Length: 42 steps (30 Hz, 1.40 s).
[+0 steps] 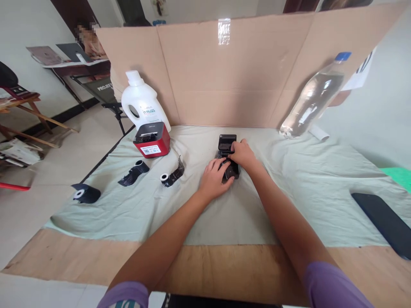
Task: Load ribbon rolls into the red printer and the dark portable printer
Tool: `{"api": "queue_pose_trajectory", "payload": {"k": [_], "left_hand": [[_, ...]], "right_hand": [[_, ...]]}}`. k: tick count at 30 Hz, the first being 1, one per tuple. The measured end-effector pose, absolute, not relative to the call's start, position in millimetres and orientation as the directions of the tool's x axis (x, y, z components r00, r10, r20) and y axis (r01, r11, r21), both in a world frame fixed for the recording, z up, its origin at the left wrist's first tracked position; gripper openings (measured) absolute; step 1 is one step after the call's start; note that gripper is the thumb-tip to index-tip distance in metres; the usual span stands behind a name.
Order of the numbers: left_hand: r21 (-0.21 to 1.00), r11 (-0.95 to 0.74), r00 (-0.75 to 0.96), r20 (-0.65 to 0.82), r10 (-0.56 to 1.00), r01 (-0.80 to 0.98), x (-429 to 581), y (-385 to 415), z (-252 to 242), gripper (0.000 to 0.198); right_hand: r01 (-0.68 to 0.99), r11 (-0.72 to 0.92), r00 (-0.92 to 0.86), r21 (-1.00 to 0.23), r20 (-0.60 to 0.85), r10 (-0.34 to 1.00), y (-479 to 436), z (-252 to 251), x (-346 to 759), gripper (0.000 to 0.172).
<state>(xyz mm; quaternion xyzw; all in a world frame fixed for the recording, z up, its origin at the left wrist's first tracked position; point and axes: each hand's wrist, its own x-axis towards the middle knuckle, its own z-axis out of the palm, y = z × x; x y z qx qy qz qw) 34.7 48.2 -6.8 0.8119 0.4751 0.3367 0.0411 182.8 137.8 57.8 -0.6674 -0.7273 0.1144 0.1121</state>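
A small black printer-like device (pixel 226 145) with its lid raised lies on the pale green cloth (pixel 289 201) near the cardboard screen. My left hand (pixel 213 179) curls over its front end, fingers closed round it. From the right, my right hand (pixel 244 154) grips the device's body, with the fingers pressed on its top. Left of my hands lie three rolls of black tape: one (pixel 172 174) closest, another (pixel 134 173) further left, a third (pixel 85 193) at the cloth's edge.
A red and black label printer (pixel 152 139) stands in front of a white jug (pixel 141 101). A clear water bottle (pixel 311 101) leans on the cardboard screen (pixel 231 72). A dark phone (pixel 385 222) lies at the right. Bare wooden board (pixel 96 261) runs along the front edge.
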Motion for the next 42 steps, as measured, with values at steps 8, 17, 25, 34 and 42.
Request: {"api": "queue_pose_trajectory", "payload": {"k": [8,17,25,34,42], "left_hand": [[0.400,-0.535,0.323,0.486,0.812,0.744,34.9,46.2,-4.7,0.052],[0.409,-0.538,0.321,0.489,0.811,0.737,34.4,46.7,-5.3,0.051],[0.430,-0.552,0.289,0.538,0.792,0.715,34.3,44.9,-2.8,0.041],[0.679,-0.269,-0.032,0.395,0.918,0.683,34.0,50.5,-2.8,0.024],[0.731,-0.209,-0.014,0.286,0.958,0.650,31.7,59.0,-8.2,0.044]], "right_hand": [[0.861,0.128,-0.027,-0.493,0.206,0.978,143.1,51.1,189.2,0.080],[0.744,0.305,-0.227,-0.594,0.204,0.952,147.4,63.3,208.2,0.028],[0.782,0.262,-0.329,-0.565,-0.018,0.944,135.3,76.3,215.2,0.027],[0.532,-0.212,-0.168,-0.820,-0.348,0.922,137.9,59.6,214.9,0.057],[0.533,-0.252,-0.140,-0.808,-0.378,0.915,136.7,58.6,211.2,0.055]]}}
